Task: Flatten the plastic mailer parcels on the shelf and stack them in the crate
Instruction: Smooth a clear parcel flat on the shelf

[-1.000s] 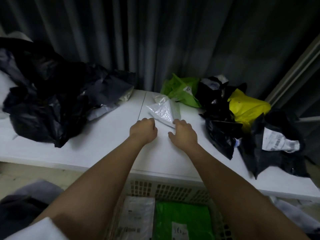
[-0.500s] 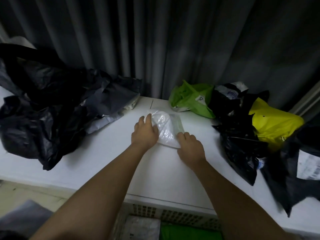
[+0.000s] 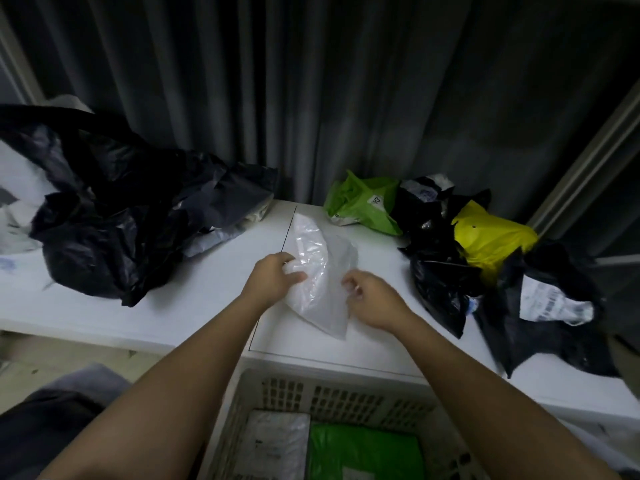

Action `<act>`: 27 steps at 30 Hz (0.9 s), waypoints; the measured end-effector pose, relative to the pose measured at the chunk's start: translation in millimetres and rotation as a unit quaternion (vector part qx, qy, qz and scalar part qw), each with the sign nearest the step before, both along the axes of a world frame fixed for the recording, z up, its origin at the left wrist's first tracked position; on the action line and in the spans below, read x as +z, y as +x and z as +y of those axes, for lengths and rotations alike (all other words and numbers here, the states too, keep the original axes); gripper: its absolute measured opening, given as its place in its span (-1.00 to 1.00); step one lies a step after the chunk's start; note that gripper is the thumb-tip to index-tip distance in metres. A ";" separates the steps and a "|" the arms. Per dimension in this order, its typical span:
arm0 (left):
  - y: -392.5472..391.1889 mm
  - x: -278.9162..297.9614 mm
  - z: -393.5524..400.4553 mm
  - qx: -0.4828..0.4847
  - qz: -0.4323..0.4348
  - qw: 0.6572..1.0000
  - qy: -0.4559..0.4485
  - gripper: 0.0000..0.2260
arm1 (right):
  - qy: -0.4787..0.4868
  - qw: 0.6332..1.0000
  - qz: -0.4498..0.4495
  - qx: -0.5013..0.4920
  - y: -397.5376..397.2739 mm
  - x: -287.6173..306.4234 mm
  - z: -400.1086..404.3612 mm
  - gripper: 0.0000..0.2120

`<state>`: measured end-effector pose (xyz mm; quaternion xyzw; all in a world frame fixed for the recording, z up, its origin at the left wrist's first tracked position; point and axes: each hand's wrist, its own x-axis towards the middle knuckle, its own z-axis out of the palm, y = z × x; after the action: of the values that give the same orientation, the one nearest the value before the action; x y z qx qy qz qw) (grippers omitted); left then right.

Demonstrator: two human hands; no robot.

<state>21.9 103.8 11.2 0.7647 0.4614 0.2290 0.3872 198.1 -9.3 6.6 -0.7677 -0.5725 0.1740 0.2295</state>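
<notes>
- Clear plastic mailer (image 3: pixel 320 271) sits mid-shelf, lifted and tilted, its far corner up toward the curtain (image 3: pixel 311 81), its near corner hanging just above the shelf (image 3: pixel 173 306).
- Left hand (image 3: pixel 273 277) grips the mailer's left edge, fingers curled round the plastic, thumb pointing right across it.
- Right hand (image 3: pixel 372 299) is at the mailer's right edge, fingers curled inward; it is blurred, so I cannot tell whether it pinches the plastic.
- Both forearms reach forward from the bottom corners and converge over the crate (image 3: pixel 242 410), wrists roughly level.
- Inside the crate lie a white parcel (image 3: pixel 273 445) and, touching it on the right, a green parcel (image 3: pixel 363 452), both flat.
- Right of the hands sit a green bag (image 3: pixel 363 202), black bags (image 3: pixel 436 278) and a yellow bag (image 3: pixel 491 240).
- Left on the shelf is a dark heap (image 3: pixel 114 216) of bags.
</notes>
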 end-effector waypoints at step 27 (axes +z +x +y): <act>-35.0 -16.5 -51.0 -0.162 0.397 0.813 0.394 -0.60 | 0.023 0.931 -0.357 0.071 -19.7 -34.2 -56.5 -0.53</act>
<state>-13.1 52.7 -5.4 0.9400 0.3145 0.0017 -0.1318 178.4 -65.8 -27.7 -0.7307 -0.6737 -0.1089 0.0146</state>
